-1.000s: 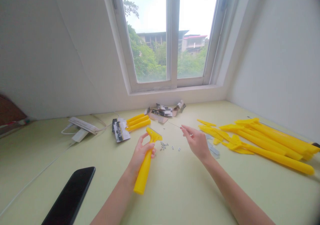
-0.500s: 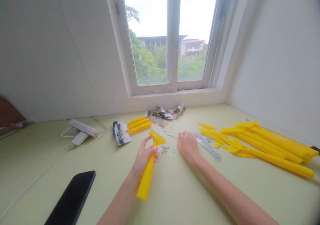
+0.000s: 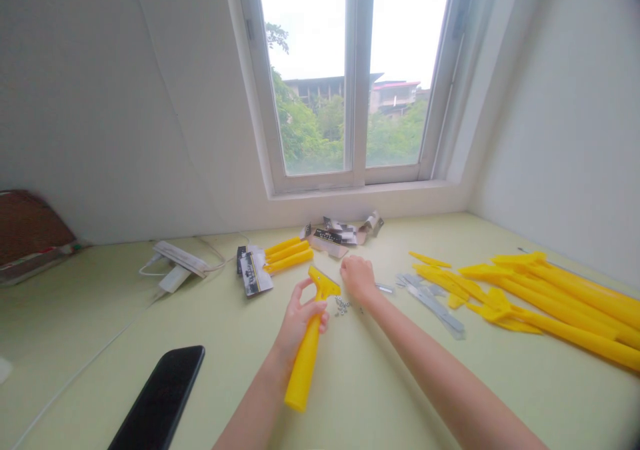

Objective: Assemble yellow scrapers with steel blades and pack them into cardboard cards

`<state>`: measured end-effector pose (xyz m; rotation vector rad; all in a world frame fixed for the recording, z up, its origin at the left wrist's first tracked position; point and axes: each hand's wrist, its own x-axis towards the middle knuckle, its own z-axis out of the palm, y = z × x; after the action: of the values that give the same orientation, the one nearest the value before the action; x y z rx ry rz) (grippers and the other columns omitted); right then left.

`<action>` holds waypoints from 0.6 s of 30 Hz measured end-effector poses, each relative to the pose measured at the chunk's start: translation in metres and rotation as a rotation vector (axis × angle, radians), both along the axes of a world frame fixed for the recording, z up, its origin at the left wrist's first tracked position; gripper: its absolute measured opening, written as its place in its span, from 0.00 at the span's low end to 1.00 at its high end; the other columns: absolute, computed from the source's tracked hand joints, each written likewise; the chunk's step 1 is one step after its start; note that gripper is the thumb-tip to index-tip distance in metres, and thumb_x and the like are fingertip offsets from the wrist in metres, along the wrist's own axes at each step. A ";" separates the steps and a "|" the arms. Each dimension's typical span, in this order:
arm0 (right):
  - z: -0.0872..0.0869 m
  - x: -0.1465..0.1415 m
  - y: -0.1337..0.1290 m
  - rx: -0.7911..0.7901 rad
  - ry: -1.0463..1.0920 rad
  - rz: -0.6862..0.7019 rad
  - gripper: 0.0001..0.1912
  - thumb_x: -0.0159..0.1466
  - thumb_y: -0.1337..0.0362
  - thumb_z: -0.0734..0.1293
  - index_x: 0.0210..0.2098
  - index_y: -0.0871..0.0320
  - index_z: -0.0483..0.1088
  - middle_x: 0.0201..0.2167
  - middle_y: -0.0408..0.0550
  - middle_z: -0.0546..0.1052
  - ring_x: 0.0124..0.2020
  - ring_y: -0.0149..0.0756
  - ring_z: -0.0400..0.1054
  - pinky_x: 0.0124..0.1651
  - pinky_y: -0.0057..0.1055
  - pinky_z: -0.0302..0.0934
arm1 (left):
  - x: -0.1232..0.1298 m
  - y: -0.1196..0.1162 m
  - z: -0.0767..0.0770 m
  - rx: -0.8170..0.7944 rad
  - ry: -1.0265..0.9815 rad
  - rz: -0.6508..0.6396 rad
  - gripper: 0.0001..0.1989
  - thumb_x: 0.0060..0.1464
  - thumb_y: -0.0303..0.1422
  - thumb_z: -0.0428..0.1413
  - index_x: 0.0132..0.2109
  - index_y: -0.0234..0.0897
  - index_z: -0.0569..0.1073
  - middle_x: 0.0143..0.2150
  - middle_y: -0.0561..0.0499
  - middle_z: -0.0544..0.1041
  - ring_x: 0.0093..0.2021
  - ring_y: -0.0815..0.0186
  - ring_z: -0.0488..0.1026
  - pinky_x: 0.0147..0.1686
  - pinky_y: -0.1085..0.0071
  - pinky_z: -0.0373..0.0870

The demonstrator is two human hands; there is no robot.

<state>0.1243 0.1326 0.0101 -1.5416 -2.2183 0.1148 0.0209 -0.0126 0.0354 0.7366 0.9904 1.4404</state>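
Observation:
My left hand (image 3: pixel 303 320) is wrapped round the neck of a yellow scraper (image 3: pixel 306 360), its broad head tilted up and its thick handle pointing down towards me. Just right of that head lies a small heap of screws and nuts (image 3: pixel 342 305) on the table. Beyond the heap, my right hand (image 3: pixel 358 278) rests low over the table with its fingers curled together; whatever they hold, if anything, is hidden. A short metal strip (image 3: pixel 384 289) shows beside the right wrist. Further right lie several flat grey blades (image 3: pixel 433 303), seemingly in clear wrapping.
Yellow scraper heads (image 3: pixel 450 280) and long yellow handles (image 3: pixel 560 297) cover the right side. Packaged yellow scrapers (image 3: pixel 287 255) and torn cardboard packaging (image 3: pixel 337 235) lie near the window wall. A power strip (image 3: pixel 181 258) with cable and a black phone (image 3: pixel 160 397) are on the left.
My right hand has moved left, closer to the scraper head, and the thin metal rod that stuck out beside it is hidden. The left hand keeps its hold. The view has turned slightly left.

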 end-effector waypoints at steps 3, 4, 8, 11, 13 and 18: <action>0.002 0.002 0.001 -0.016 0.076 0.012 0.11 0.55 0.74 0.57 0.24 0.63 0.71 0.29 0.57 0.75 0.35 0.39 0.66 0.37 0.32 0.51 | 0.000 0.000 -0.001 0.001 0.001 0.002 0.31 0.39 0.29 0.59 0.51 0.41 0.55 0.24 0.57 0.69 0.19 0.74 0.64 0.19 0.78 0.55; 0.003 0.003 0.000 -0.022 0.109 0.028 0.11 0.55 0.73 0.58 0.24 0.63 0.71 0.28 0.56 0.75 0.34 0.38 0.67 0.37 0.31 0.52 | 0.001 0.000 -0.001 0.002 0.002 0.000 0.31 0.39 0.29 0.59 0.51 0.41 0.55 0.24 0.56 0.69 0.19 0.74 0.64 0.19 0.78 0.56; 0.007 0.017 -0.011 -0.039 0.272 0.149 0.10 0.57 0.67 0.59 0.27 0.61 0.72 0.28 0.49 0.76 0.31 0.33 0.68 0.34 0.27 0.57 | 0.003 0.001 -0.002 -0.003 0.019 0.024 0.31 0.39 0.29 0.58 0.51 0.40 0.55 0.23 0.56 0.69 0.19 0.75 0.63 0.19 0.78 0.55; 0.012 0.033 -0.028 -0.037 0.388 0.246 0.10 0.58 0.64 0.59 0.30 0.60 0.71 0.29 0.47 0.76 0.31 0.31 0.69 0.34 0.26 0.60 | 0.008 0.000 -0.002 -0.001 0.028 0.053 0.31 0.39 0.29 0.58 0.51 0.40 0.55 0.23 0.57 0.68 0.18 0.75 0.62 0.19 0.78 0.55; 0.014 0.044 -0.041 -0.042 0.438 0.307 0.09 0.58 0.64 0.60 0.30 0.59 0.71 0.28 0.46 0.76 0.29 0.31 0.68 0.33 0.26 0.61 | 0.011 -0.001 0.000 0.000 0.024 0.052 0.32 0.38 0.29 0.58 0.52 0.40 0.55 0.23 0.57 0.69 0.18 0.75 0.62 0.19 0.78 0.55; 0.015 0.059 -0.065 -0.011 0.571 0.462 0.07 0.57 0.65 0.62 0.26 0.58 0.71 0.25 0.45 0.73 0.30 0.32 0.67 0.31 0.28 0.61 | 0.016 -0.004 0.003 -0.017 0.041 0.041 0.32 0.38 0.29 0.58 0.51 0.39 0.56 0.23 0.58 0.68 0.18 0.75 0.62 0.18 0.79 0.54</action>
<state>0.1835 0.0676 0.0256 -0.8245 -2.0423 0.6211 0.0372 -0.0170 0.0383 0.7392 1.0534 1.4556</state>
